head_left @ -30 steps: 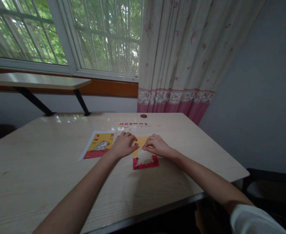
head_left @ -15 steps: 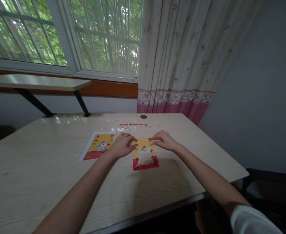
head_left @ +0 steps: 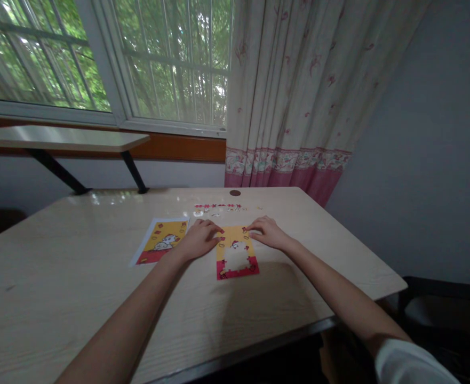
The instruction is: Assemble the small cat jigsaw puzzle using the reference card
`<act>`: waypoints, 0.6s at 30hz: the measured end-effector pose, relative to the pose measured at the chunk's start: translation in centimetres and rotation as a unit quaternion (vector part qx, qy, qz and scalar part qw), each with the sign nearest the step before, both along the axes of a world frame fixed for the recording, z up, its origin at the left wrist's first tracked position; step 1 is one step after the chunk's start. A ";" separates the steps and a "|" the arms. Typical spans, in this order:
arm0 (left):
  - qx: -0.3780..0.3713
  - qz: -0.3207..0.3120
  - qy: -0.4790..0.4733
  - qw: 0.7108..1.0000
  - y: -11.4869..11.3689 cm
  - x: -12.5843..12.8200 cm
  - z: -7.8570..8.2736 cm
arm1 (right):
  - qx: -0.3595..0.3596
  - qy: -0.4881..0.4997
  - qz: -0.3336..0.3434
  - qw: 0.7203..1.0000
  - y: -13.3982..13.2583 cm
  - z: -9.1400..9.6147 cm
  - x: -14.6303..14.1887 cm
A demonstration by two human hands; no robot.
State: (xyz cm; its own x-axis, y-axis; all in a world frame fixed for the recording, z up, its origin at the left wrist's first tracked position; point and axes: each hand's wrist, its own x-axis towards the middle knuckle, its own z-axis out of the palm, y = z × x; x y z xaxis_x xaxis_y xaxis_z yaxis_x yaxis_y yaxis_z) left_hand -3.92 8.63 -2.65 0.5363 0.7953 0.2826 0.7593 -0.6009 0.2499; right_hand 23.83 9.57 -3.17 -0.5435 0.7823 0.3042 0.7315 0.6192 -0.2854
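Yellow and red colours mark the puzzle board (head_left: 237, 258), which lies flat on the pale wooden table (head_left: 78, 288), in front of the person and between both hands. The left hand (head_left: 198, 240) rests palm down just left of the board, its fingers loosely bent, and the fingertips (head_left: 220, 231) touch the upper left corner. The right hand (head_left: 269, 233) lies palm down at the upper right corner, its fingers stretched toward the top edge. Both hands are unclenched and grip nothing, as far as I can see; the fingertips are small in this view. Both forearms reach forward over the table, bare up to a white sleeve (head_left: 411, 365) on the right arm. Inside the board, yellow pieces fill the top and red pieces fill the bottom, while the middle shows white. Left of the left hand lies a printed picture sheet (head_left: 160, 241) with the same colours. Behind the board, near the far table edge, a row of loose pieces (head_left: 217, 206) lies well apart from the hands.
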 end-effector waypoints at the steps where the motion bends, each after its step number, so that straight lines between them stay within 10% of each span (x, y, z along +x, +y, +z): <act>1: 0.002 0.001 0.002 1.000 0.0 0.0 0.0 | 0.000 0.001 0.001 1.000 0.0 -0.1 0.0; 18: 0.002 -0.006 0.015 1.000 0.1 -0.1 0.0 | 0.003 0.016 -0.019 1.000 -0.2 -0.2 -0.4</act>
State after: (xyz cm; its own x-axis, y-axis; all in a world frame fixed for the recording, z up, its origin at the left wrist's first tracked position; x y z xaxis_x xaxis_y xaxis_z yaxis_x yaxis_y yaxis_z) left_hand -4.02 8.72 -2.60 0.5544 0.7878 0.2684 0.7592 -0.6109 0.2248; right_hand 23.44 9.37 -3.41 -0.5044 0.8000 0.3250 0.7447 0.5935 -0.3052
